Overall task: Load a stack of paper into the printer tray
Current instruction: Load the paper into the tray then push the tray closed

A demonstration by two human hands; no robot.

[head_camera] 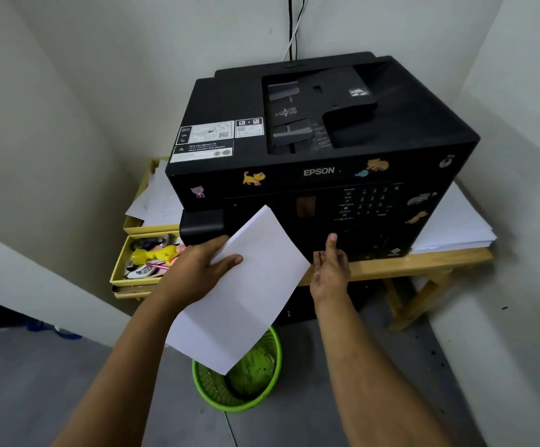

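A black Epson printer (323, 146) with animal stickers sits on a wooden table (423, 262) in a corner. My left hand (197, 269) grips a stack of white paper (246, 295) by its left edge, held tilted in front of the printer's lower left. My right hand (331, 269) is empty, fingers pointing up at the printer's lower front panel, fingertips touching or nearly touching it. The printer's paper tray is not visibly pulled out.
A green mesh bin (239, 379) stands on the floor below the paper. Yellow drawers (139, 253) with clutter and loose sheets sit left of the printer. More white paper (456, 227) lies on the table at right. Walls close in on both sides.
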